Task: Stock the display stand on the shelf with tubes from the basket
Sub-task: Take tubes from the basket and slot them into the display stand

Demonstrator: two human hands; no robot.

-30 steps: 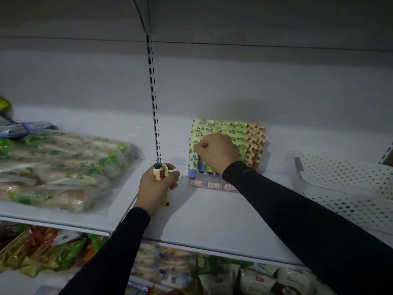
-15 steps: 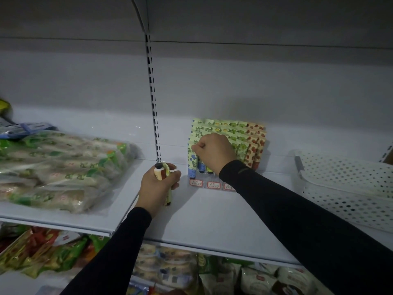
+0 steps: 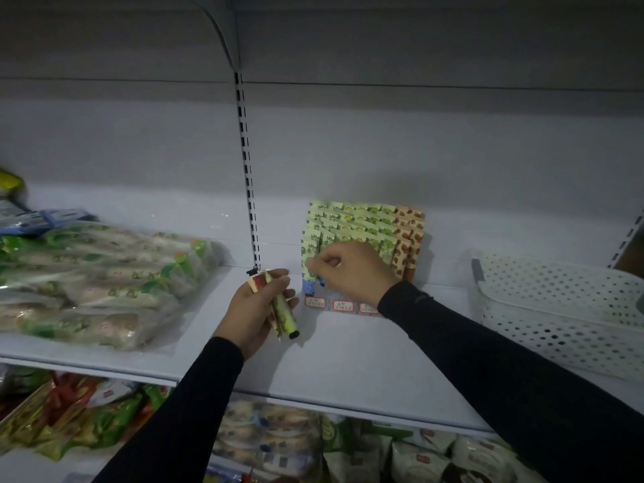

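Note:
A small tiered display stand [image 3: 400,231] packed with rows of green, yellow and red tubes stands against the back wall of the white shelf [image 3: 348,360]. My right hand [image 3: 352,270] is at its lower left, its fingers pinching a green tube [image 3: 310,263] in the front row. My left hand [image 3: 254,308] hovers just left of the stand and grips a bunch of tubes [image 3: 278,305], one red-labelled at the top and one green with a black cap pointing down. The white perforated basket [image 3: 557,308] sits on the shelf at the right.
Clear bags of green-and-white packaged goods [image 3: 97,284] fill the shelf's left part. A slotted upright [image 3: 247,169] runs up the back wall. The shelf below holds several snack bags [image 3: 278,444].
My left hand has turned, so the bunch of tubes now tilts with the green tube's cap pointing down. My right hand has loosened from a fist into a pinch on the front-row tube.

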